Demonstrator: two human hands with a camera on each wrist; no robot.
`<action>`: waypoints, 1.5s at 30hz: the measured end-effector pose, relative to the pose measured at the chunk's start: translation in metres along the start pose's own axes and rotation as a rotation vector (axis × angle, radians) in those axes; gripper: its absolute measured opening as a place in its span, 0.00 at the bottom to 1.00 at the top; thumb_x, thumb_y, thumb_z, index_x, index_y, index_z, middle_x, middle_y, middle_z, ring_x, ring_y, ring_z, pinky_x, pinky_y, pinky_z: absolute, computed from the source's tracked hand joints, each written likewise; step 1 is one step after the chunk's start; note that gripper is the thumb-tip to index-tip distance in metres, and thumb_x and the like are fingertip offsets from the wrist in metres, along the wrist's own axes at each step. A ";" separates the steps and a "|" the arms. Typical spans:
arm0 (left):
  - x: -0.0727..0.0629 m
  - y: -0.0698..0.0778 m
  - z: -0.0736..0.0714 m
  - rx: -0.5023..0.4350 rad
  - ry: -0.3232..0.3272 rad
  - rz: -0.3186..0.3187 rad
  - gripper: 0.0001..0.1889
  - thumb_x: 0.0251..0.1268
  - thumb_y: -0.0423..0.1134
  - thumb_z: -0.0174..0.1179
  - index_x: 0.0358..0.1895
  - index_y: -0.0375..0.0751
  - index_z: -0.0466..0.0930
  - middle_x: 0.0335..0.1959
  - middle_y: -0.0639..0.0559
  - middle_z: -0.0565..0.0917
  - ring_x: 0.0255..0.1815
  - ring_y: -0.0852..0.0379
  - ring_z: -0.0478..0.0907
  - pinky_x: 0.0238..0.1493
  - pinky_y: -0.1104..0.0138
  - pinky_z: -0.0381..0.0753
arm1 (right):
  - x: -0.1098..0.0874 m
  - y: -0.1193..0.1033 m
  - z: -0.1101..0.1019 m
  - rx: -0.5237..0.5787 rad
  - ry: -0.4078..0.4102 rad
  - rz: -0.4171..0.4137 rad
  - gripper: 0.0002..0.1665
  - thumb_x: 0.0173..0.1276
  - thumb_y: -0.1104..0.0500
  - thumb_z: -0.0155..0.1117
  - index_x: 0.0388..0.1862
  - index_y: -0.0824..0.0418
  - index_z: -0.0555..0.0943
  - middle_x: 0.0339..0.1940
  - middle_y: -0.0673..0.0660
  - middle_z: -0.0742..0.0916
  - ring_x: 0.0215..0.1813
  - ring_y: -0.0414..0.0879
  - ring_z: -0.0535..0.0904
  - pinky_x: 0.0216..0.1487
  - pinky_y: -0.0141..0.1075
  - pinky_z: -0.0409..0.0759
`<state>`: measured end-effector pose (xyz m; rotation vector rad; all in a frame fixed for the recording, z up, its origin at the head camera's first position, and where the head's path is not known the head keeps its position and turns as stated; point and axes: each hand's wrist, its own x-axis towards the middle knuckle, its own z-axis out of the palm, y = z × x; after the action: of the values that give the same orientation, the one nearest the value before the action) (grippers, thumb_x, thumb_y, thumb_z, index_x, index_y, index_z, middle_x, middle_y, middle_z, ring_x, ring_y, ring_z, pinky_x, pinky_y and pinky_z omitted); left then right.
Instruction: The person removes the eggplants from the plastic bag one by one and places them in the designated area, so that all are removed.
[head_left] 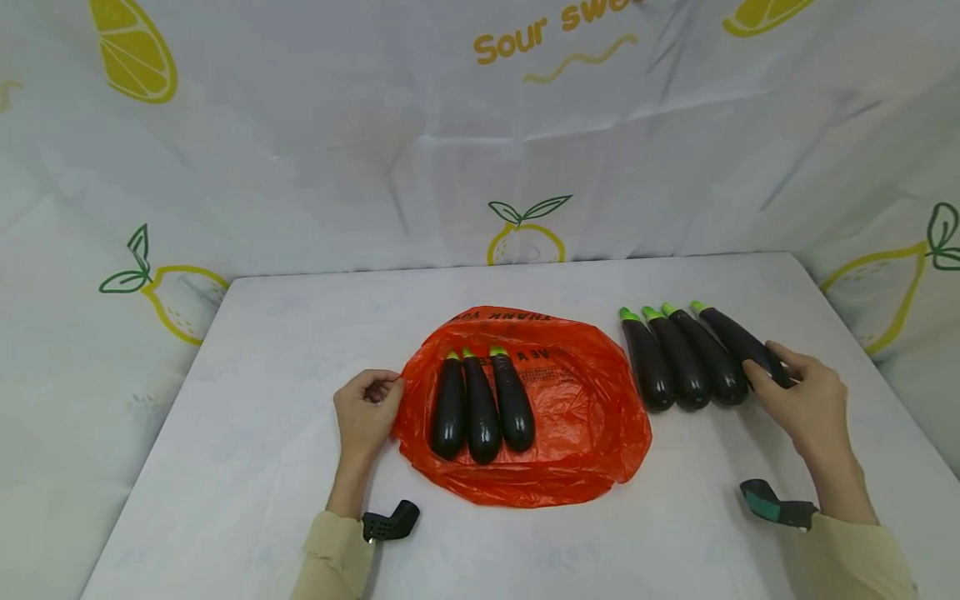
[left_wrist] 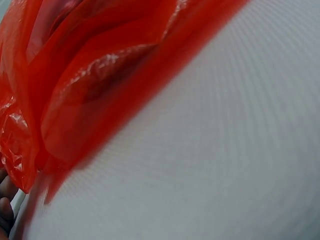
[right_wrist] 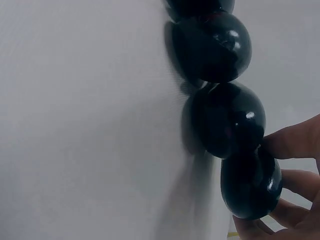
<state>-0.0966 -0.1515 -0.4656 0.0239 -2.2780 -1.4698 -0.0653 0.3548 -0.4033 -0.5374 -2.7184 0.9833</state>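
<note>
Rightmost eggplant (head_left: 737,337) of a row of four, right side of counter (head_left: 300,342). Its blunt near end sits between thumb and fingers of right hand (head_left: 813,404), gripping. Green cap (head_left: 699,307) points far-left; long axis diagonal. Left hand (head_left: 367,412) pinches red bag's (head_left: 573,425) left rim.

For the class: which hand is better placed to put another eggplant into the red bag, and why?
Probably the right hand: it grips the rightmost eggplant, outside the red bag. The left hand is at the bag's left edge, on the opposite side from that eggplant.
</note>
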 end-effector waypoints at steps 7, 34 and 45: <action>0.000 -0.002 0.000 -0.009 0.002 0.007 0.03 0.60 0.30 0.66 0.33 0.34 0.88 0.24 0.42 0.85 0.25 0.65 0.72 0.29 0.79 0.74 | 0.004 0.004 0.003 0.020 -0.048 0.024 0.36 0.73 0.52 0.59 0.73 0.71 0.69 0.63 0.87 0.75 0.56 0.72 0.76 0.26 0.15 0.65; 0.000 -0.002 0.000 -0.006 0.010 0.002 0.03 0.60 0.30 0.66 0.33 0.35 0.88 0.24 0.42 0.84 0.25 0.66 0.72 0.29 0.79 0.73 | -0.001 0.005 0.005 -0.021 -0.092 0.026 0.36 0.75 0.50 0.57 0.74 0.70 0.68 0.63 0.86 0.75 0.63 0.82 0.72 0.28 0.14 0.60; 0.000 -0.001 0.000 0.003 0.005 -0.004 0.04 0.60 0.31 0.66 0.33 0.34 0.88 0.25 0.42 0.85 0.25 0.65 0.72 0.30 0.79 0.74 | -0.002 0.005 0.007 -0.007 -0.058 0.023 0.36 0.74 0.51 0.58 0.74 0.69 0.69 0.65 0.85 0.74 0.64 0.82 0.71 0.31 0.16 0.58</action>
<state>-0.0964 -0.1516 -0.4663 0.0330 -2.2777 -1.4661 -0.0644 0.3539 -0.4117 -0.5515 -2.7739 1.0109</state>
